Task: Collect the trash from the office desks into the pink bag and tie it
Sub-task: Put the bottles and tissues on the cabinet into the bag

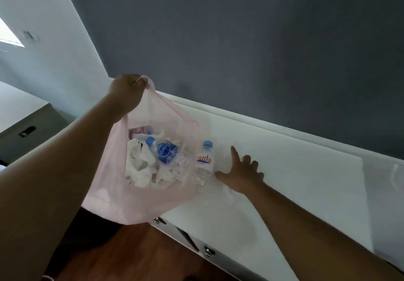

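The left hand [126, 91] is closed into a fist around a handle of the pink bag [140, 193], holding it up so that the bag hangs open at the near left end of a white desk [284, 171]. The bag's far rim lies against the desk's left end, and its lower part hangs in front of the desk edge, above the brown wooden floor [122, 256]. Inside the bag lie crumpled white tissues [140, 164], a clear plastic bottle with a blue cap and blue label [162, 149], and something red and white [141, 130] at the far side, too unclear to name.

Just right of the bag, a second clear water bottle [204, 162] with a blue cap and a white label lies on the desk, cap pointing far. The right hand [242, 173] is spread open, empty, palm down over the desk just right of this bottle, its thumb tip beside the bottle's lower part; whether they touch cannot be told.

A dark grey wall [240, 40] rises behind the desk.
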The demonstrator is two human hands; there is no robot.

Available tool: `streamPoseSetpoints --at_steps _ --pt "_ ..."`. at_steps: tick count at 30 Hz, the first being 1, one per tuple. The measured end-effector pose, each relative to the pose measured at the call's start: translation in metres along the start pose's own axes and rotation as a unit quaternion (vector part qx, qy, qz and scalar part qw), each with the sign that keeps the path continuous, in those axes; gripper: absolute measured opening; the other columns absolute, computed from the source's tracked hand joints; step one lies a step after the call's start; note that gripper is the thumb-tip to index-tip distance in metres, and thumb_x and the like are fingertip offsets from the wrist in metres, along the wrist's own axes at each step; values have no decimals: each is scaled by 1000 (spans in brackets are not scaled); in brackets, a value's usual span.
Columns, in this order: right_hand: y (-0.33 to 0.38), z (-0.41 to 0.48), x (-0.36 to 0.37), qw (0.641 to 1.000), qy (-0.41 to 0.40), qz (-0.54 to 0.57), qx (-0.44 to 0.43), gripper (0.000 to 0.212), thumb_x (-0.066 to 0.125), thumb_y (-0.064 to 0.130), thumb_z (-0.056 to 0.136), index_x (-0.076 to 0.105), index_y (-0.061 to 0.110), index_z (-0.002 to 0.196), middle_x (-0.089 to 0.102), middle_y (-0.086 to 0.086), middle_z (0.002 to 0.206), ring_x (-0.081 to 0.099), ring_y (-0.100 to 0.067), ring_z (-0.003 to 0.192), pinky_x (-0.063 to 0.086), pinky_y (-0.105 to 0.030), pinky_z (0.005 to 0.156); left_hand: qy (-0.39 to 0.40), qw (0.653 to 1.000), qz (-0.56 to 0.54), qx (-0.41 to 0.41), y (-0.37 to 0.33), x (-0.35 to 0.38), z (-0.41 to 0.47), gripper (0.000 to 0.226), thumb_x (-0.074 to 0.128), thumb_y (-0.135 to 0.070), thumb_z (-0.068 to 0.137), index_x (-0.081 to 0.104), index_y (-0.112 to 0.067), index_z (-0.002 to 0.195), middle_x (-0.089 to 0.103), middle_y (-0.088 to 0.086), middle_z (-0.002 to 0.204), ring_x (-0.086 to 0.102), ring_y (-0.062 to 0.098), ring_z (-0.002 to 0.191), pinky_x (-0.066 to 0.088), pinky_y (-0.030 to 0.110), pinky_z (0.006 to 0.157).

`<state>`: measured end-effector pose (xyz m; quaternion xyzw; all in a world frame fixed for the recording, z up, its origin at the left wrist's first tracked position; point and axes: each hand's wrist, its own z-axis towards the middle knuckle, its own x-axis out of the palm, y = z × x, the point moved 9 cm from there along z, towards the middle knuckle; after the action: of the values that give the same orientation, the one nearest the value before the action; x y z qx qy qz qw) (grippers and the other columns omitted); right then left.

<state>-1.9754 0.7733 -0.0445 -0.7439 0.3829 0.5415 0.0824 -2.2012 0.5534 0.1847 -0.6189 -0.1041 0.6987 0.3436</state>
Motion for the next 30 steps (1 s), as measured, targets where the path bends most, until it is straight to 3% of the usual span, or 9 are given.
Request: streamPoseSetpoints --at_steps 3,8,12,16,19,23,24,26,30 --pt "7 -9 3 999 -49 15 2 78 56 53 86 16 32 148 32 -10 140 34 -32 127 41 -45 93 5 1000 6 -3 0 4 1 40 37 -32 104 66 -9 118 64 9 109 53 21 72 42 28 65" --pt "-5 -18 -2 995 -87 -2 -41 33 43 13 97 42 11 130 46 -16 124 54 -33 109 46 -35 83 -3 1000 9 -24 6 -8 -3 40 38 -32 104 67 -10 121 64 15 122 58 33 92 46 34 77" --pt "23 1 -60 980 -140 131 -56 19 50 11 94 61 -1 105 62 -19 109 62 -33 95 44 -29 70 -9 999 17 -29 11 -22 -7 39 39 -30 104 68 -9 120 64 13 124 57 30 95 43 30 77" --pt "71 6 -121 938 -210 259 -90 18 54 8 90 67 -3 95 69 -16 94 63 -30 86 39 -25 65 -35 998 47 -32 21 -44 -8 39 39 -30 103 68 -8 118 65 15 124 57 32 108 36 28 82" --pt "118 0 -140 895 -207 377 -120 16 58 13 89 68 1 91 64 -9 81 57 -20 69 39 -23 57 -42 996 65 -40 31 -53 -10 40 38 -31 103 70 -9 113 67 15 120 55 29 98 34 28 79" --pt "209 -26 -114 856 -41 447 -255 23 70 36 83 63 14 87 66 1 82 60 -15 70 51 -26 56 -31 996 55 -55 42 -58 -13 41 37 -35 103 69 -11 116 66 11 119 49 21 88 37 30 77" --pt "219 -32 -106 859 -22 427 -282 31 70 47 80 62 18 89 65 1 86 62 -16 75 56 -31 61 -28 997 58 -50 43 -59 -13 42 37 -35 103 69 -11 115 67 10 118 49 20 87 37 30 76" --pt "212 -32 -99 886 -75 348 -298 46 61 67 77 60 27 101 61 2 106 59 -17 93 57 -36 76 -27 997 65 -41 45 -61 -12 41 37 -37 102 69 -13 112 67 10 115 50 21 86 37 30 75" --pt "133 3 -73 968 -159 133 -142 76 44 79 78 34 39 141 36 -7 144 37 -32 126 45 -49 97 -23 996 64 -56 57 -61 -10 42 37 -38 102 68 -14 117 66 10 121 50 21 88 38 30 78"
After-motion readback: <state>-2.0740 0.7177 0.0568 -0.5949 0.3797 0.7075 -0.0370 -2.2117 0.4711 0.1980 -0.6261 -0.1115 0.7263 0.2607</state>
